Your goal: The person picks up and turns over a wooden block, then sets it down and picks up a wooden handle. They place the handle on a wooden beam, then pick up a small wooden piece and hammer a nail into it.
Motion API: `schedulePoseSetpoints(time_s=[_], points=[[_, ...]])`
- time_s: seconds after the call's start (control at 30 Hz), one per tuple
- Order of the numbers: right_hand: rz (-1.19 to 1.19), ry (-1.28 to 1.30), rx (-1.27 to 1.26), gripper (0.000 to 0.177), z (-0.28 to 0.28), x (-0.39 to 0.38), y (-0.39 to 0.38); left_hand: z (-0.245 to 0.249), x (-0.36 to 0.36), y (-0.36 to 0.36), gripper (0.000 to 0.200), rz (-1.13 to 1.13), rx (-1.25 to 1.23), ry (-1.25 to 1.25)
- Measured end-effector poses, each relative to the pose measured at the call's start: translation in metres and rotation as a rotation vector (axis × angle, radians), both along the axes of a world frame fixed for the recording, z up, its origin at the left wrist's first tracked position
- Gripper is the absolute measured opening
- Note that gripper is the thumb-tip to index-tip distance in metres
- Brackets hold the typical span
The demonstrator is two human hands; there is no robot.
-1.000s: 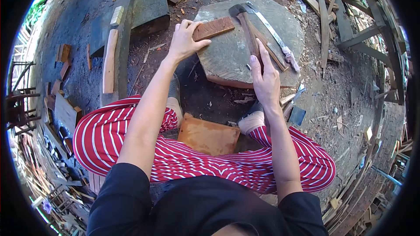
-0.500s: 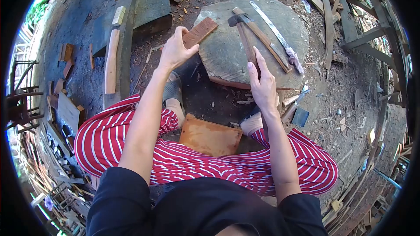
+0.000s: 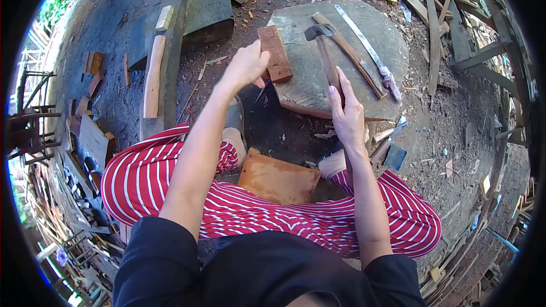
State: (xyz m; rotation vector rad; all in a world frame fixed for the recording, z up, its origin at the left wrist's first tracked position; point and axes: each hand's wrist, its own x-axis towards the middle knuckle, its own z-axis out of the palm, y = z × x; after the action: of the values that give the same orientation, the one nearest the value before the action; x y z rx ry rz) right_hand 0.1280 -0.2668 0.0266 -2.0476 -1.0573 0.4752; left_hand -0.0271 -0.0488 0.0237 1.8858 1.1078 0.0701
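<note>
My left hand (image 3: 245, 71) is closed at the left side of a reddish-brown wood block (image 3: 276, 55); some of its fingers are hidden. The block is tilted at the left edge of a round chopping stump (image 3: 301, 94). In my right hand (image 3: 348, 116) is the wooden handle of an adze (image 3: 327, 57), its dark metal head over the stump. Just right of it, a wooden-handled tool (image 3: 355, 59) lies on the stump. Farther right lies a long, narrow metal blade (image 3: 361, 37) with a cloth-wrapped grip.
A flat orange-brown board (image 3: 278, 177) sits between my feet. To the left, a pale shaped wood piece (image 3: 154, 77) and a small light block (image 3: 165, 18) rest along a long beam (image 3: 175, 45). Wood scraps and planks (image 3: 435, 40) crowd the ground behind and right of the stump.
The wood block has turned from a slant to nearly upright in view, and my left hand has rotated with it. My right hand keeps its hold on the adze. The view has shifted slightly.
</note>
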Motion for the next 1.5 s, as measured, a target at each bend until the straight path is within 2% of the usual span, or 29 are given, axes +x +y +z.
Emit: schedulePoseSetpoints(time_s=[0.03,0.07,0.1,0.17,0.2,0.27,0.3,0.37,0.43,0.5,0.53,0.63,0.67,0.73,0.9,0.97,1.03,1.07,1.17,1.3,1.37,1.47,1.5], points=[[-0.006,0.004,-0.003,0.049,0.001,0.001,0.000,0.007,-0.005,0.010,0.047,-0.035,-0.137,0.008],[-0.014,0.007,-0.008,0.049,0.002,0.002,-0.002,0.004,-0.009,0.020,0.040,-0.047,0.058,0.048],[-0.020,0.008,-0.010,0.049,0.002,0.003,-0.003,0.002,-0.014,0.031,0.047,-0.031,0.353,0.199],[-0.029,0.029,-0.015,0.048,0.003,0.003,-0.003,0.008,-0.018,0.045,0.061,-0.137,0.626,0.068],[-0.025,0.032,-0.016,0.048,0.001,0.002,-0.004,0.006,-0.014,0.050,0.061,-0.135,0.625,0.073],[-0.014,0.009,0.012,0.048,-0.004,0.004,-0.003,-0.002,-0.002,0.064,0.069,-0.456,0.643,0.005],[-0.007,0.003,0.014,0.048,-0.002,0.003,-0.002,-0.005,0.001,0.074,0.069,-0.447,0.646,0.001],[-0.023,0.005,-0.010,0.048,0.004,0.001,-0.004,-0.012,0.009,0.086,0.071,-0.600,0.544,-0.025],[-0.024,0.011,-0.035,0.048,0.008,0.003,-0.005,-0.014,0.006,0.085,0.067,-0.603,0.630,-0.039],[-0.001,-0.038,0.005,0.048,0.007,0.003,-0.004,-0.011,-0.005,0.078,0.060,-0.506,0.561,-0.013],[0.008,-0.027,-0.006,0.048,0.009,0.002,-0.002,-0.004,-0.009,0.065,0.057,-0.390,0.419,-0.029],[0.031,-0.026,0.030,0.048,0.007,-0.001,0.004,-0.022,-0.021,0.040,0.059,-0.109,0.322,-0.142],[0.035,-0.028,0.028,0.048,0.008,-0.002,0.006,-0.031,-0.023,0.033,0.059,-0.105,0.322,-0.144],[0.067,-0.032,0.021,0.048,0.016,-0.006,0.012,-0.042,-0.025,0.021,0.060,0.038,0.471,-0.217],[0.152,-0.054,-0.083,0.050,0.028,-0.016,0.026,-0.050,-0.024,0.007,0.060,0.154,0.343,-0.200],[0.230,-0.147,-0.138,0.051,0.034,-0.019,0.033,-0.055,-0.024,0.007,0.061,0.183,0.318,-0.219],[0.261,-0.183,-0.142,0.051,0.034,-0.021,0.038,-0.057,-0.023,0.002,0.061,0.295,0.008,-0.494],[0.283,-0.205,-0.111,0.052,0.035,-0.022,0.040,-0.063,-0.020,0.000,0.061,0.360,-0.034,-0.614],[0.322,-0.249,-0.085,0.052,0.043,-0.024,0.046,-0.065,-0.018,-0.004,0.056,0.405,-0.087,-0.704],[0.372,-0.374,-0.148,0.052,0.051,-0.022,0.068,-0.065,-0.016,-0.005,0.050,0.375,0.000,-0.671],[0.400,-0.438,-0.128,0.052,0.059,-0.019,0.075,-0.054,-0.019,-0.007,0.045,0.333,0.175,-0.442],[0.397,-0.443,0.135,0.050,0.079,-0.023,0.077,-0.051,-0.022,-0.007,0.050,0.294,0.292,-0.361],[0.408,-0.440,0.131,0.050,0.075,-0.023,0.077,-0.051,-0.022,-0.005,0.053,0.274,0.345,-0.338]])
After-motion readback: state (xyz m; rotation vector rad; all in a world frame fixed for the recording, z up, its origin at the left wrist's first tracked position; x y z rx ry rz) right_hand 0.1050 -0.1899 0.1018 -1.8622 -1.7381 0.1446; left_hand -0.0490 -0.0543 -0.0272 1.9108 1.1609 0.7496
